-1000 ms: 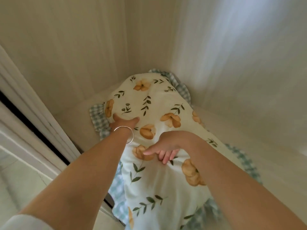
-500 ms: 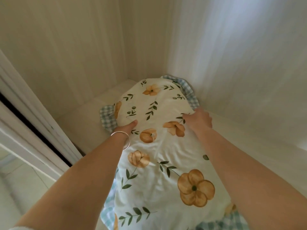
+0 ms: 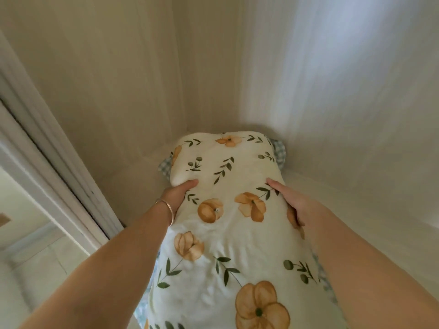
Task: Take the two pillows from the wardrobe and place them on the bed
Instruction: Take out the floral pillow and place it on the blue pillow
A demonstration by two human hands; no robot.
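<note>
Left hand [image 3: 177, 194] clamps the pillow's left flank, thumb on top; right hand [image 3: 288, 200] presses the opposite flank, fingers curled over. Between our palms the floral pillow [image 3: 228, 224] runs lengthwise away from us, far end in the wardrobe corner [image 3: 190, 129]. We judge the pull comes straight back along that axis.

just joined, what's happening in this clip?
A person is reaching into a wardrobe and gripping a floral pillow from both sides, left hand on its left edge, right hand on its right edge. The pillow is inside the wardrobe, not yet on the bed. A checked fabric edge shows beneath it; whether that is the second pillow cannot be told.
</note>
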